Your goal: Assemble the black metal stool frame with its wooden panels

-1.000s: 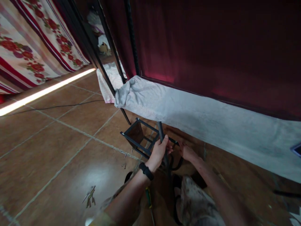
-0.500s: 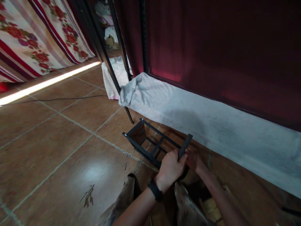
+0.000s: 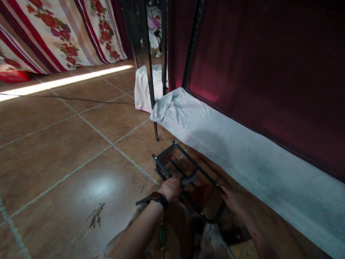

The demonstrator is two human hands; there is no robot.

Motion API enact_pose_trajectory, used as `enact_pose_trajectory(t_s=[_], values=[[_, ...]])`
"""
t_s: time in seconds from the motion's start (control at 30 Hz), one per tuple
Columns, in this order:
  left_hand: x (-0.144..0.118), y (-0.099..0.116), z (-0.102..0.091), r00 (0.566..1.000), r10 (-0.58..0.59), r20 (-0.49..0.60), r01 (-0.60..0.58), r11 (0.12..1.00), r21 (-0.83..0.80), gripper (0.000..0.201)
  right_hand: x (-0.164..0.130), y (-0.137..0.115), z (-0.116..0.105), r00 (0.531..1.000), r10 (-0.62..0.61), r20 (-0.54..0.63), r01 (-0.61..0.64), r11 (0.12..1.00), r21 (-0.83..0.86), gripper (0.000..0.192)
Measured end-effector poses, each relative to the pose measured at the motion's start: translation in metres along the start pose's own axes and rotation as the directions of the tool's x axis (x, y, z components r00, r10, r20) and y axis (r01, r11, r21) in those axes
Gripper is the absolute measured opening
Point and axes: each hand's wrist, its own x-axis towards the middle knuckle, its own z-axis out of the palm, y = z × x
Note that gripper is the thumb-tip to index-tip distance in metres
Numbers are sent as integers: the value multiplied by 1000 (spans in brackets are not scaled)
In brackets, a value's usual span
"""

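A small black metal frame [image 3: 199, 167] with crossbars lies tilted on the tiles between my legs. My left hand [image 3: 171, 188], wearing a dark watch, is closed around a flat dark bar [image 3: 189, 180] over the frame's left side. Another dark piece, perhaps the same bar's other end, shows beyond the wrist. My right hand [image 3: 232, 198] grips the frame near its right corner; its fingertips are partly hidden. Below my left forearm is a green-handled screwdriver [image 3: 162, 235]. Several screws or bolts [image 3: 96, 216] lie in a pile on the floor at left.
A few small screws [image 3: 142, 187] lie left of the frame. A pale cloth [image 3: 242, 151] hangs low along the right under a dark red curtain [image 3: 256, 64]. A thin dark post [image 3: 155, 129] stands behind the frame. A black cable [image 3: 88, 100] crosses the floor.
My left hand has moved left with the flat bar, away from my right hand. My right hand has shifted slightly right and down, and more of the frame shows. The view has turned left.
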Motion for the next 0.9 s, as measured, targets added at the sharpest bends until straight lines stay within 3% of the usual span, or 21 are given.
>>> enact_pose_trajectory(t_s=[0.1, 0.23, 0.37, 0.5, 0.67, 0.8, 0.9], values=[[-4, -1, 2, 995, 45, 92, -58, 986, 154, 34, 14, -20, -22, 998, -30, -51, 38, 987, 155, 44], [-1, 5, 1, 990, 64, 122, -103, 932, 348, 23, 68, -97, -50, 969, -139, -203, 194, 939, 284, 35], [3, 17, -5, 980, 13, 196, -123, 817, 563, 10, 138, -191, -47, 886, -331, -325, 398, 902, 169, 27], [-1, 28, -10, 959, -42, 279, -179, 671, 720, 23, 193, -251, -34, 852, -428, -300, 441, 897, -28, 30], [-4, 36, -10, 948, -83, 309, -216, 547, 809, 25, 218, -272, -33, 840, -502, -203, 480, 864, -153, 22], [-5, 37, -8, 941, -86, 326, -242, 504, 829, 24, 216, -274, -40, 842, -527, -116, 490, 837, -244, 19], [-6, 37, -6, 937, -62, 343, -271, 492, 828, 28, 210, -278, -45, 831, -552, -62, 484, 774, -409, 26]])
